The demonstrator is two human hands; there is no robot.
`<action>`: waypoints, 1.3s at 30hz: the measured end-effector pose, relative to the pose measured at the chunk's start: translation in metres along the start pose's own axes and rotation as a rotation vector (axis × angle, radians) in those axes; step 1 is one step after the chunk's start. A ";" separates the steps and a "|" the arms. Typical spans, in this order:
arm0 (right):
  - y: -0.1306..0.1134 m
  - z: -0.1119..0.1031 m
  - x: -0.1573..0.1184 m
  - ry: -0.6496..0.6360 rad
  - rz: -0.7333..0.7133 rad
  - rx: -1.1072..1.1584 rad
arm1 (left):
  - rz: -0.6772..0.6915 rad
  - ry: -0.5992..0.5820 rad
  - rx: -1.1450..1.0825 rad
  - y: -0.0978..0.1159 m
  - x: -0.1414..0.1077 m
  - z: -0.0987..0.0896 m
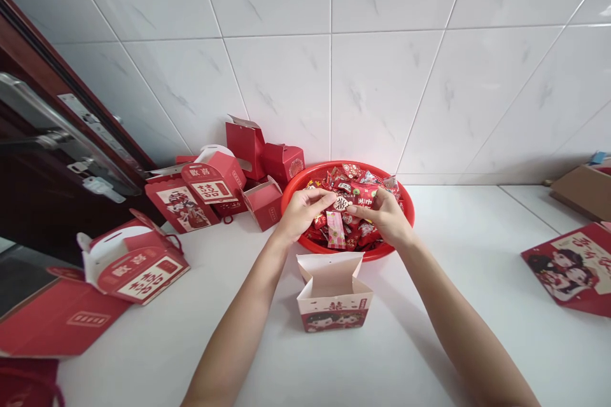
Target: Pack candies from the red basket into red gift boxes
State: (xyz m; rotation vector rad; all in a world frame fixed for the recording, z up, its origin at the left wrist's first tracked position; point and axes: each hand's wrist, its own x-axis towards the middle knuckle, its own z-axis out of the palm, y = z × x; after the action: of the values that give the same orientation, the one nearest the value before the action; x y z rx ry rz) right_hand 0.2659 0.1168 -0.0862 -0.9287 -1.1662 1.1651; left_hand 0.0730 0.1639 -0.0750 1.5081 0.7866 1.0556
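Sweet packet (pixel 340 203) between two hands, over a red basket (pixel 409 206)

Left hand (pixel 301 211): nearly closed, thumb and fingers pinching the packet's left edge. Right hand (pixel 389 216): fingers curling, thumb pressing its right edge.

Other wrapped sweets (pixel 335 229) are filling the basket. An open box (pixel 335 318) is standing on the white counter (pixel 506 292), just in front of the basket and overlapping its near rim in view. Assorted red boxes (pixel 212 191) are crowding the left, near a dark door (pixel 28 197). A red printed box (pixel 573 267) and a brown carton (pixel 585 194) are sitting at right. A tiled wall (pixel 382 89) is backing everything.

Lettering: the packet is showing 歡 beneath what is seemingly "SUGAR"; the left boxes are bearing 歡喜 and 囍; the open box is carrying a smaller 囍 above an illustrated couple.
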 end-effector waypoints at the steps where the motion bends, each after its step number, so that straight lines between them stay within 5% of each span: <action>1: -0.001 0.000 0.000 -0.014 -0.011 0.003 | -0.011 0.012 -0.018 0.000 0.000 0.001; 6: -0.004 0.001 -0.002 -0.038 -0.050 0.012 | -0.132 0.017 -0.196 0.001 -0.001 0.005; 18: -0.001 -0.002 -0.001 -0.032 -0.008 0.091 | -0.040 0.117 -0.150 0.004 -0.004 0.005; 24: -0.003 0.001 -0.002 -0.053 -0.063 0.045 | -0.098 0.089 -0.219 0.004 -0.005 0.004; 29: -0.003 -0.001 0.000 -0.048 -0.006 -0.002 | -0.011 0.108 0.093 0.005 -0.006 -0.017; 32: -0.003 -0.003 0.001 0.002 0.055 -0.039 | 0.050 0.189 0.520 0.004 -0.006 -0.033; 36: -0.003 -0.003 0.001 0.035 0.082 -0.090 | -0.070 0.178 1.154 0.002 -0.008 -0.036; 39: -0.003 -0.002 0.001 0.029 0.093 -0.106 | -0.142 0.081 1.285 0.001 -0.009 -0.027</action>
State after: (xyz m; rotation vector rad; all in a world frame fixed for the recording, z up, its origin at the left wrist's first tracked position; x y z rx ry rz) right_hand 0.2685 0.1169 -0.0834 -1.0867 -1.1811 1.1692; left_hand 0.0448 0.1666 -0.0755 2.3809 1.7840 0.4342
